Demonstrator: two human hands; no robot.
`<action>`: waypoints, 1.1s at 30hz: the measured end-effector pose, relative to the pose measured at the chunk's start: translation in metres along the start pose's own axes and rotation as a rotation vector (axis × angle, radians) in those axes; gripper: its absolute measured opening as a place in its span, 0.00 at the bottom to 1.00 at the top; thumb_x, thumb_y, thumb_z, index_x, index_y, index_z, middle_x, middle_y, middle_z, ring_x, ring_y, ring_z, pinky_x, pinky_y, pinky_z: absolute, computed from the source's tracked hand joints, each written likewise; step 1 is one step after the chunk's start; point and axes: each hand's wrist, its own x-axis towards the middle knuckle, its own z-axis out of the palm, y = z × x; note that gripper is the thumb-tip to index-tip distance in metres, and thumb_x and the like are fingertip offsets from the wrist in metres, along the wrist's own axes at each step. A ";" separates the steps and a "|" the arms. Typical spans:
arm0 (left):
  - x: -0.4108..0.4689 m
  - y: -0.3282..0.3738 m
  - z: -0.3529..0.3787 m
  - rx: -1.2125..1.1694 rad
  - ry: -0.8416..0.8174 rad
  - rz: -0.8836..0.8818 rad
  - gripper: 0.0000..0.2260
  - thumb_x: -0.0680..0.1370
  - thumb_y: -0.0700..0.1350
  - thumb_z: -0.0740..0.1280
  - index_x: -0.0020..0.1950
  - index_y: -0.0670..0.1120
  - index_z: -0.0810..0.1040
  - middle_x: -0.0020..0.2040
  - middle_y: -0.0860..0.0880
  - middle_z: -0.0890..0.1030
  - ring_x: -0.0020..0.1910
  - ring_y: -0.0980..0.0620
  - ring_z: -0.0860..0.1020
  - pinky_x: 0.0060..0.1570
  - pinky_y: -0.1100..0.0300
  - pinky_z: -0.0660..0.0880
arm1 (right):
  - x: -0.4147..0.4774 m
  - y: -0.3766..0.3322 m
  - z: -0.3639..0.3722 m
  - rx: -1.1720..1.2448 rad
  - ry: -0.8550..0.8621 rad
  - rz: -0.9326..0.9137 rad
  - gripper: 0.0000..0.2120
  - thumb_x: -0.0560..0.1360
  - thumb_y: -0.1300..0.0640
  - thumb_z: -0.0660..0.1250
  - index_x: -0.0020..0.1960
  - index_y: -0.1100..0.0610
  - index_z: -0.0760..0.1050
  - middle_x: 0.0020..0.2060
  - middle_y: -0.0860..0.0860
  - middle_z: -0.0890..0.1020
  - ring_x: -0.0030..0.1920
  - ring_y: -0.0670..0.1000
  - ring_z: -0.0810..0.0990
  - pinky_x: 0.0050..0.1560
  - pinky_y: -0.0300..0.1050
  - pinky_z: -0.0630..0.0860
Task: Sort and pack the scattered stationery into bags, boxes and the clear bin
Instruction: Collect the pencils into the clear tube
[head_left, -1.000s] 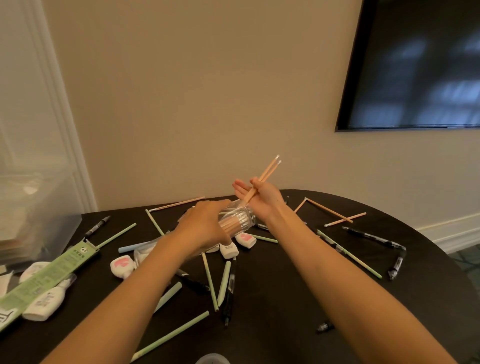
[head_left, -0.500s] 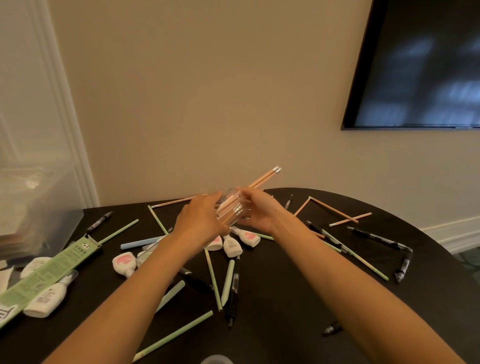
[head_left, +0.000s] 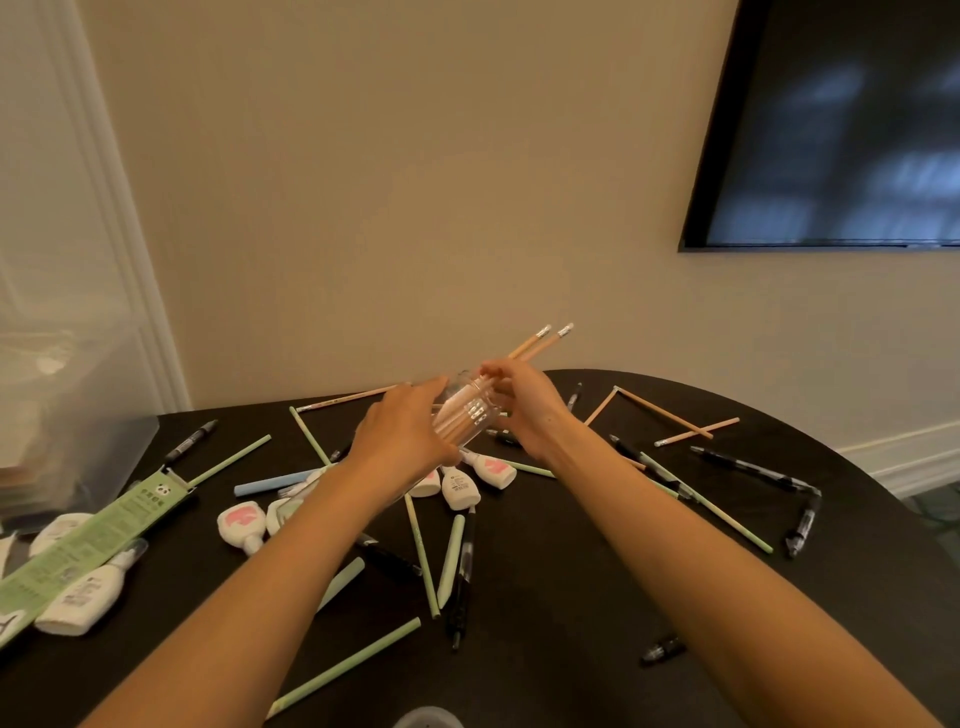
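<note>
Green pencils (head_left: 343, 670) are lying loose on the near worktop (head_left: 571, 597). Above them, the left hand (head_left: 405, 431) is keeping its grip wrapped round the clear tube (head_left: 467, 415). The right hand (head_left: 524, 410) is pinching two orange pencils (head_left: 540, 343) in its grip. They are lying flatter than a second ago and probably feeding into the tube's mouth. Farther back, loose orange pencils (head_left: 670, 415) are waiting.

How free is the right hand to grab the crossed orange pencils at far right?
Probably not yet: the right hand pinches two orange pencils at the clear container the left hand holds. Once freed, its path to the crossed pencils looks open.
</note>
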 end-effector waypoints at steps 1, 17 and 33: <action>0.000 0.000 0.000 0.000 0.009 -0.003 0.35 0.66 0.48 0.76 0.70 0.50 0.65 0.63 0.47 0.73 0.59 0.47 0.73 0.54 0.52 0.72 | -0.001 0.000 -0.001 -0.007 -0.060 0.030 0.06 0.77 0.58 0.60 0.42 0.56 0.71 0.40 0.52 0.76 0.46 0.50 0.75 0.52 0.48 0.74; 0.008 0.009 0.005 0.074 -0.014 -0.061 0.33 0.67 0.47 0.75 0.68 0.49 0.66 0.64 0.46 0.73 0.61 0.46 0.72 0.53 0.53 0.71 | -0.005 0.003 -0.033 0.101 -0.132 -0.080 0.31 0.80 0.54 0.57 0.76 0.52 0.43 0.73 0.54 0.60 0.71 0.53 0.64 0.65 0.56 0.66; 0.045 0.044 0.037 0.157 -0.061 0.009 0.32 0.68 0.47 0.74 0.68 0.49 0.65 0.61 0.46 0.73 0.59 0.46 0.73 0.51 0.54 0.71 | 0.041 0.011 -0.124 -0.597 0.325 0.037 0.13 0.80 0.57 0.56 0.51 0.61 0.78 0.49 0.58 0.81 0.53 0.55 0.78 0.54 0.50 0.74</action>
